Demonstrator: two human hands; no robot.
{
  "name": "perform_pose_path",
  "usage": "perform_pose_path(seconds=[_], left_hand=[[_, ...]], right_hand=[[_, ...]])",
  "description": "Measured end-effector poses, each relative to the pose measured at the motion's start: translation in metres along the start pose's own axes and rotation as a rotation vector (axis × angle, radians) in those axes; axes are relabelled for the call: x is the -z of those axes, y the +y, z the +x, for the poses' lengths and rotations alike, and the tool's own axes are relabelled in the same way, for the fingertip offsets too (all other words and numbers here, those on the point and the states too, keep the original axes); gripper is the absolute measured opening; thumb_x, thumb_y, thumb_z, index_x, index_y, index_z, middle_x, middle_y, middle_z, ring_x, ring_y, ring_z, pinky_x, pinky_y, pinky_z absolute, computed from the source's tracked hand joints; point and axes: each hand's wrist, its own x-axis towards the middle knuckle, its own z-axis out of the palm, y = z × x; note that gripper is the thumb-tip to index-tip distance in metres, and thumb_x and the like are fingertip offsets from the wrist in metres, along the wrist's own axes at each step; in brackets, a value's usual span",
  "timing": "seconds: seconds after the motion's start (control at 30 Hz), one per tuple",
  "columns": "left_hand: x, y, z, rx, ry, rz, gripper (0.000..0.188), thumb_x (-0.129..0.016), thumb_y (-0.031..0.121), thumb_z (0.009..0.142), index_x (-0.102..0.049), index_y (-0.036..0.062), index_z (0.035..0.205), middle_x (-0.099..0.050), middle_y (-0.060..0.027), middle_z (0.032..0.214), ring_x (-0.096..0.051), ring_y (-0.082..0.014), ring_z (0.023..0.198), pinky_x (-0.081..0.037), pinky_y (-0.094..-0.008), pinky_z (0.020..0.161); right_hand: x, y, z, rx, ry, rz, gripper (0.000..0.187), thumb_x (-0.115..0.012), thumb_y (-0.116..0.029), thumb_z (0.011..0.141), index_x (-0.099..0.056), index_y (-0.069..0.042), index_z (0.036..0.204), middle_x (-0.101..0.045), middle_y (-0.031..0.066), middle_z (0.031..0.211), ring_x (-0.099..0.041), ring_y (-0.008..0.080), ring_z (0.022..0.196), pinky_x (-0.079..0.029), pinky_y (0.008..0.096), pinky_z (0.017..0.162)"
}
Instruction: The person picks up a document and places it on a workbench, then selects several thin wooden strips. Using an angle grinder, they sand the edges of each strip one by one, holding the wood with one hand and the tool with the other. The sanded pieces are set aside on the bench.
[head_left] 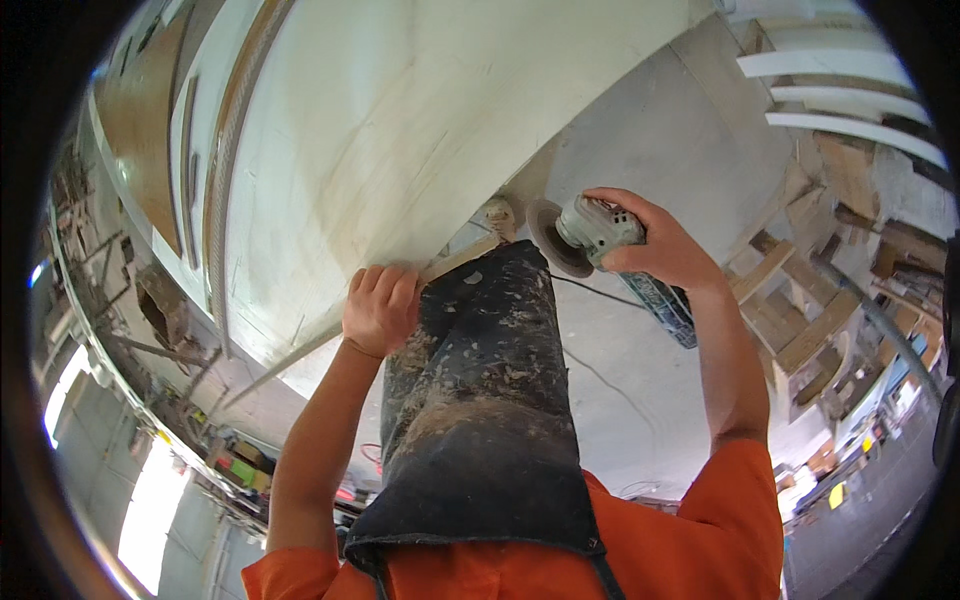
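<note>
My right hand (660, 245) is wrapped round a grey angle grinder (605, 228), holding it right of the apron. The grinder's round disc (545, 222) points left, close to the corner of a large off-white panel (400, 130) but seemingly apart from it. Along the panel's near side, my left hand (382, 308) has its fingers curled over the edge, gripping it. A dark, dust-spotted apron (480, 400) covers my front and lies just below that edge. Whether the disc is spinning cannot be made out.
A thin black cable (600, 290) runs behind the grinder over the grey floor (690, 130). At right lie wooden offcuts and frames (800, 310), with stacked white boards (840, 90) farther up. A brown wooden panel (140, 110) and long strips (235, 130) are at left.
</note>
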Motion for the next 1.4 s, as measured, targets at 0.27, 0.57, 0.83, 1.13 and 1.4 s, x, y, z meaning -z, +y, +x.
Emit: perform_pose_path(seconds=[0.27,0.57,0.83,1.13,1.4], left_hand=[[0.002,-0.004,-0.004,0.014,0.009,-0.004,0.021,-0.075,0.009,0.08,-0.066,0.0091,0.099,-0.063,-0.0043,0.092,-0.06,-0.0254,0.083,-0.048,-0.0401,0.075],[0.005,-0.004,-0.005,0.021,0.014,-0.002,0.027,-0.072,0.011,0.073,-0.067,0.0097,0.099,-0.063,-0.0021,0.095,-0.06,-0.0232,0.086,-0.049,-0.0378,0.078],[0.008,-0.004,-0.005,0.017,-0.01,-0.016,0.024,-0.07,0.012,0.074,-0.065,0.011,0.098,-0.061,-0.0003,0.093,-0.059,-0.0219,0.086,-0.05,-0.0363,0.078],[0.007,0.001,-0.002,-0.012,0.025,-0.028,0.021,-0.07,0.012,0.075,-0.065,0.0117,0.095,-0.06,0.0002,0.09,-0.058,-0.0215,0.083,-0.049,-0.0364,0.075],[0.008,0.015,-0.001,0.032,-0.029,-0.061,0.018,-0.069,0.017,0.086,-0.068,0.0116,0.103,-0.065,-0.0037,0.101,-0.062,-0.0253,0.096,-0.05,-0.0405,0.086]], right_hand=[[0.003,-0.103,0.056,-0.134,-0.394,-0.496,0.081,-0.078,-0.026,0.068,-0.058,-0.014,0.145,-0.066,0.0107,0.133,-0.064,0.0258,0.117,-0.051,0.0383,0.101],[-0.006,-0.128,0.097,-0.171,-0.637,-0.663,0.078,-0.078,-0.02,0.07,-0.058,-0.012,0.144,-0.069,0.0111,0.129,-0.065,0.0259,0.114,-0.052,0.0372,0.098],[-0.022,-0.159,0.108,-0.184,-0.675,-0.906,0.075,-0.077,-0.017,0.07,-0.059,-0.01,0.142,-0.07,0.0143,0.124,-0.068,0.0275,0.107,-0.053,0.0364,0.094],[0.005,-0.14,0.09,-0.154,-0.492,-0.831,0.074,-0.077,-0.016,0.07,-0.059,-0.011,0.142,-0.068,0.012,0.131,-0.065,0.025,0.115,-0.051,0.036,0.099],[0.025,-0.102,0.027,-0.21,-0.135,-0.364,0.076,-0.079,-0.017,0.073,-0.057,-0.009,0.145,-0.065,0.0076,0.127,-0.061,0.0188,0.114,-0.049,0.032,0.101]])
